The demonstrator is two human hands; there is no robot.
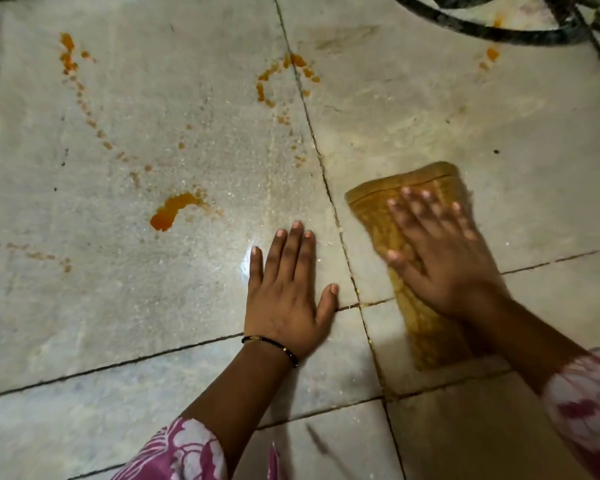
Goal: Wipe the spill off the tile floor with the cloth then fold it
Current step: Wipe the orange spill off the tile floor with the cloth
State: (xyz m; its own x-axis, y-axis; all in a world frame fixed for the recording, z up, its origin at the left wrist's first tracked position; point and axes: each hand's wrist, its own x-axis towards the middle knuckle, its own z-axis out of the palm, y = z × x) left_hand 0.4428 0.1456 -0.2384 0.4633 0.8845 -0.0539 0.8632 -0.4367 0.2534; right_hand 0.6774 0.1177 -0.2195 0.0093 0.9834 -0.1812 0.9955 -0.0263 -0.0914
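Observation:
A folded yellow-brown cloth point(378, 216) lies flat on the pale tile floor point(153, 306) at the right. My right hand point(437, 251) presses on it with straight, spread fingers, and the hand looks blurred. My left hand point(286, 289) rests flat on the bare tile just left of the cloth, fingers straight. Orange spill marks the floor: a thick blob point(172, 211) left of my left hand, a dotted trail point(73, 64) at the upper left, and a curved smear point(284, 74) across the grout line at the top middle.
A dark curved metal frame point(499, 29) crosses the top right corner, with small orange drops point(492, 54) just below it. Dark grout lines split the floor into large tiles. A faint orange streak point(39, 254) lies at the far left.

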